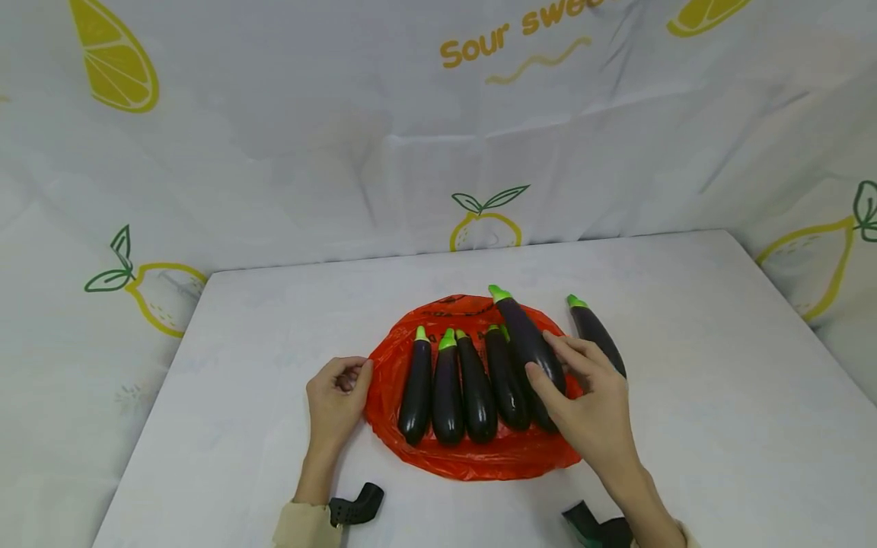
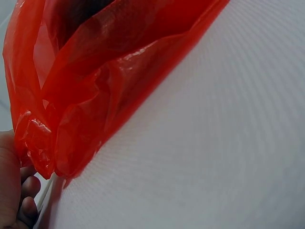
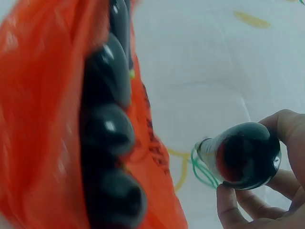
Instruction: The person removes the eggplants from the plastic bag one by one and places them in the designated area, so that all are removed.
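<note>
A red plastic bag [image 1: 479, 463] lies spread open on the table, with several dark eggplants [image 1: 448, 396] side by side in it, their green stem ends pointing away from me. My left hand [image 1: 334, 399] pinches the bag's left edge between thumb and fingers; the left wrist view shows the crumpled plastic [image 2: 71, 138] at the fingertips. Over the right side of the bag, my right hand [image 1: 594, 399] grips one eggplant [image 1: 524, 331] by its thick end. That eggplant [image 3: 248, 155] shows apart from the others in the right wrist view.
Another eggplant [image 1: 597, 335] lies on the white table [image 1: 719, 365] just right of the bag, partly hidden behind my right hand. A white curtain with lemon prints [image 1: 308, 152] hangs along the table's back edge. Black straps with devices [image 1: 359, 504] sit at both wrists.
</note>
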The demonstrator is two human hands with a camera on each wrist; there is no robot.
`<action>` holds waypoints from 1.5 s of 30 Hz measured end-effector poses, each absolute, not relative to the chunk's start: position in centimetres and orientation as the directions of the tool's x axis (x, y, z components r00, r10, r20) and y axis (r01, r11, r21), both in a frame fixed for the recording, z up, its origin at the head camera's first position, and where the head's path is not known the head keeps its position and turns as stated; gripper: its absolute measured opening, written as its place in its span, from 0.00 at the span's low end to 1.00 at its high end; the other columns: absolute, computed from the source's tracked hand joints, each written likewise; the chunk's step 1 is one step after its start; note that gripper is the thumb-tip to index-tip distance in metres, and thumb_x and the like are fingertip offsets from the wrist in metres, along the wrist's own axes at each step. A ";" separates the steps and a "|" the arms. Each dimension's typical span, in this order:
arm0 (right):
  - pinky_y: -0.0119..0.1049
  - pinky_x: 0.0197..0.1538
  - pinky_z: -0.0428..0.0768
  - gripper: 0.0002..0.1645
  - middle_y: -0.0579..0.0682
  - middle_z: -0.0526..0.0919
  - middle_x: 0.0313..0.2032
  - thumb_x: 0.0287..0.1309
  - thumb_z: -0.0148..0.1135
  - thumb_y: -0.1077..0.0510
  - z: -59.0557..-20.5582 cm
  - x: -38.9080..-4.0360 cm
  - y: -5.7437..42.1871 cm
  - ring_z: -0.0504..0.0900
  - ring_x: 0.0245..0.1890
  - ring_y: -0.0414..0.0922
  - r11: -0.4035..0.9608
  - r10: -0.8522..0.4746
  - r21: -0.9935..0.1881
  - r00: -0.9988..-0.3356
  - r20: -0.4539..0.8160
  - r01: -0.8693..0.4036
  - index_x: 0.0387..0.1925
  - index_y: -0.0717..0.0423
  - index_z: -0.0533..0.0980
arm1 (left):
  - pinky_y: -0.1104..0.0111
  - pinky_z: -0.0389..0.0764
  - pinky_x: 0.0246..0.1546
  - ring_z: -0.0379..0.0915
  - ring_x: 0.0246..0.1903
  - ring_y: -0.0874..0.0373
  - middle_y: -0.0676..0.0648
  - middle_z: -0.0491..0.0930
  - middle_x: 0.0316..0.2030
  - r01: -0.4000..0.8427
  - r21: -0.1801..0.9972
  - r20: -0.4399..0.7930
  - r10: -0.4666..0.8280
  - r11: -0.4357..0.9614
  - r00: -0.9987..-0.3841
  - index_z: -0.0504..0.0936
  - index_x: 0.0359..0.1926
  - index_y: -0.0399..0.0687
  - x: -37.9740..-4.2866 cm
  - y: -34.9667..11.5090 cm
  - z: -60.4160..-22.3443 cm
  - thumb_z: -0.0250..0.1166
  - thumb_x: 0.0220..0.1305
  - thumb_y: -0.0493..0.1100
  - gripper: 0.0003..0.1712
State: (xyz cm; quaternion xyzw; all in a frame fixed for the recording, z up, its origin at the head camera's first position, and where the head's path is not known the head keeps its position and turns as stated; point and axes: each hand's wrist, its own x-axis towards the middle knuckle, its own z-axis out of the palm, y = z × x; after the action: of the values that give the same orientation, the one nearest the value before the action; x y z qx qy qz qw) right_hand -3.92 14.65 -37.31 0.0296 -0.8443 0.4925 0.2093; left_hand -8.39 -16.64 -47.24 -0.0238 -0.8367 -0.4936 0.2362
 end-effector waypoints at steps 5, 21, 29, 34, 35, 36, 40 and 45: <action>0.11 0.40 0.76 0.28 0.59 0.83 0.49 0.53 0.72 0.71 -36.9 -4.3 16.6 0.76 0.35 0.30 0.494 0.202 -0.832 -0.898 0.391 -0.251 0.58 0.63 0.81 | 0.81 0.70 0.25 0.68 0.23 0.66 0.46 0.83 0.25 0.276 0.817 0.419 -0.191 0.506 -0.888 0.89 0.34 0.40 -8.4 -16.6 -47.2 0.71 0.63 0.36 0.03; 0.09 0.48 0.72 0.27 0.31 0.77 0.48 0.56 0.69 0.70 -37.1 -5.6 20.8 0.76 0.46 0.28 0.553 0.366 -0.823 -0.849 0.381 -0.132 0.59 0.61 0.81 | 0.81 0.70 0.26 0.68 0.24 0.66 0.47 0.83 0.25 0.267 0.820 0.412 -0.199 0.506 -0.889 0.89 0.35 0.42 -8.4 -16.8 -47.3 0.70 0.63 0.36 0.02; 0.09 0.45 0.74 0.25 0.23 0.76 0.45 0.55 0.68 0.71 -38.2 -6.2 22.7 0.77 0.43 0.26 0.539 0.423 -0.835 -0.820 0.385 -0.115 0.57 0.65 0.81 | 0.81 0.70 0.26 0.68 0.24 0.66 0.47 0.83 0.25 0.265 0.820 0.409 -0.196 0.507 -0.891 0.89 0.35 0.43 -8.5 -16.7 -47.3 0.71 0.63 0.36 0.02; 0.07 0.43 0.72 0.24 0.22 0.74 0.44 0.56 0.68 0.69 -38.9 -6.5 23.7 0.76 0.42 0.23 0.562 0.452 -0.825 -0.813 0.367 -0.060 0.57 0.64 0.82 | 0.80 0.70 0.26 0.68 0.24 0.65 0.47 0.83 0.25 0.263 0.823 0.406 -0.198 0.503 -0.892 0.89 0.35 0.43 -8.5 -16.7 -47.3 0.71 0.63 0.36 0.02; 0.07 0.43 0.72 0.24 0.22 0.74 0.43 0.56 0.68 0.68 -39.0 -6.5 23.8 0.75 0.42 0.23 0.560 0.460 -0.827 -0.813 0.356 -0.045 0.56 0.64 0.82 | 0.80 0.70 0.26 0.68 0.24 0.65 0.47 0.83 0.25 0.264 0.823 0.406 -0.198 0.503 -0.892 0.89 0.35 0.42 -8.5 -16.7 -47.3 0.71 0.63 0.36 0.02; 0.07 0.42 0.72 0.23 0.23 0.74 0.43 0.57 0.68 0.68 -39.0 -6.5 23.9 0.75 0.42 0.23 0.558 0.468 -0.829 -0.814 0.346 -0.031 0.56 0.63 0.82 | 0.80 0.70 0.26 0.68 0.24 0.65 0.46 0.83 0.25 0.265 0.823 0.407 -0.197 0.503 -0.892 0.89 0.35 0.42 -8.5 -16.7 -47.3 0.71 0.63 0.36 0.02; 0.07 0.41 0.71 0.22 0.34 0.80 0.45 0.58 0.68 0.65 -39.2 -6.5 24.1 0.74 0.44 0.23 0.556 0.492 -0.831 -0.817 0.301 0.028 0.56 0.63 0.83 | 0.80 0.70 0.26 0.68 0.24 0.66 0.46 0.83 0.25 0.264 0.822 0.407 -0.196 0.505 -0.892 0.89 0.35 0.42 -8.5 -16.7 -47.3 0.70 0.63 0.36 0.02; 0.07 0.43 0.69 0.22 0.43 0.82 0.48 0.59 0.68 0.62 -39.7 -6.7 24.4 0.72 0.44 0.20 0.567 0.526 -0.820 -0.800 0.287 0.078 0.56 0.62 0.83 | 0.80 0.70 0.26 0.68 0.24 0.65 0.47 0.83 0.25 0.262 0.819 0.407 -0.196 0.511 -0.892 0.89 0.35 0.43 -8.4 -16.7 -47.3 0.71 0.63 0.36 0.02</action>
State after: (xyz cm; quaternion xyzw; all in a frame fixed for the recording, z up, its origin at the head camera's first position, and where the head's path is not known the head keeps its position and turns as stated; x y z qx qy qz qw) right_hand -6.69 24.42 -39.66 -0.1785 -0.8458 0.4299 0.2606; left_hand -8.45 -16.66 -47.28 -0.0195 -0.8378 -0.4940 0.2316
